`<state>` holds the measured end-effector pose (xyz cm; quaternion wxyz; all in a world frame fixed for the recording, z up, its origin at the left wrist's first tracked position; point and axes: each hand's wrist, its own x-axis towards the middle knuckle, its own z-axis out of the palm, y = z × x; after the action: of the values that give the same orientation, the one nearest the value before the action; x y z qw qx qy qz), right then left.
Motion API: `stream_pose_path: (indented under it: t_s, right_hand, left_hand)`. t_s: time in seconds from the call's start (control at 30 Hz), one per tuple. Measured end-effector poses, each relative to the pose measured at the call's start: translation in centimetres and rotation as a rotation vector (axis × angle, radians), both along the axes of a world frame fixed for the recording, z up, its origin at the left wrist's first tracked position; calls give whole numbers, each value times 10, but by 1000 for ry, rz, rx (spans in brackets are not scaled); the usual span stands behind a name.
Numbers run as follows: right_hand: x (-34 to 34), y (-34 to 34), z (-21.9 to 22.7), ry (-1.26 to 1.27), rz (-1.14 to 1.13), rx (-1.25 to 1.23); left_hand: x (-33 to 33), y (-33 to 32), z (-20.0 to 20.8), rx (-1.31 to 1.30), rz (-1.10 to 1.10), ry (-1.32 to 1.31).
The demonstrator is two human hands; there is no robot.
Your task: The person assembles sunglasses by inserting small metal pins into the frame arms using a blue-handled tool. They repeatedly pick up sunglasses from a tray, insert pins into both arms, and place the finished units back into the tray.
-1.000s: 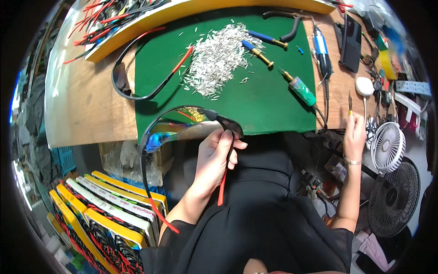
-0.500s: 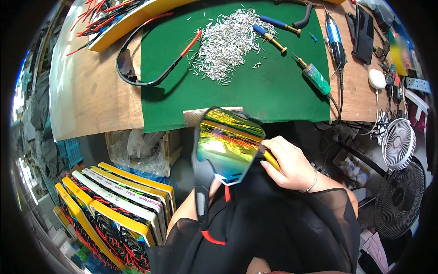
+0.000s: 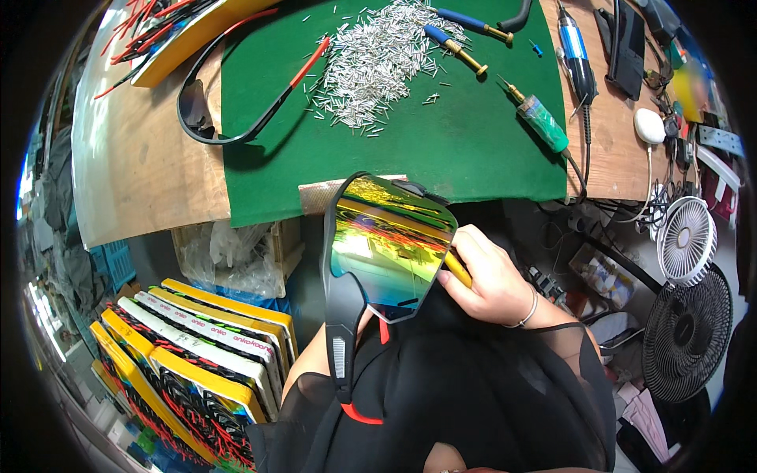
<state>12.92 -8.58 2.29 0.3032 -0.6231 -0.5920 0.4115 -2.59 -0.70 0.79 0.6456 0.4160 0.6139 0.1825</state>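
Note:
Wraparound sunglasses [image 3: 390,256] with a mirrored yellow-green lens and black frame are held up above my lap. One black temple with a red tip hangs toward me; another red tip shows below the lens. My left hand [image 3: 365,317] is behind the lens, nearly all hidden, and appears to hold the sunglasses from beneath. My right hand [image 3: 490,276] is closed around a yellow-handled tool [image 3: 457,270] at the lens's right edge. The tool's working end is out of sight, so its kind cannot be told.
A green mat [image 3: 276,169] bears a pile of small metal pins [image 3: 371,75], two blue-handled drivers [image 3: 456,51], a green-handled tool [image 3: 542,124] and other sunglasses [image 3: 236,134]. Foam-edged racks of eyewear [image 3: 221,339] stand at lower left. Fans [image 3: 686,331] are at right.
The whole view has shifted slightly, moving the bench leftward and up in the picture. The sunglasses have tilted a little, and the yellow tool's front end has gone behind the lens edge.

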Motion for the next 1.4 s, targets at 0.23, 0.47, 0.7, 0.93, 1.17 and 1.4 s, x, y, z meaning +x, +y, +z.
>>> stream_pose_path:
  t_s: [0.23, 0.47, 0.7, 0.93, 1.17, 1.4]
  right_hand:
    - [-3, -4, -7, 151, -33, -54]
    - [-8, -5, -8, 309, -59, -107]
    - [-19, -10, -13, 601, -189, -235]
    - [-29, -13, -16, 289, -240, -35]
    - [-28, -21, -11, 420, -269, -177]
    - [-25, -10, 2, -66, -214, 40]
  left_hand:
    - [-9, -6, -22, 237, -167, -115]
    - [-10, -1, -12, 211, -199, -152]
    - [-6, 0, -12, 287, -153, -229]
    - [-13, -8, -44, -15, 46, -214]
    - [-4, 1, -18, 37, -41, -133]
    - [-24, -3, -46, 44, -111, -176]
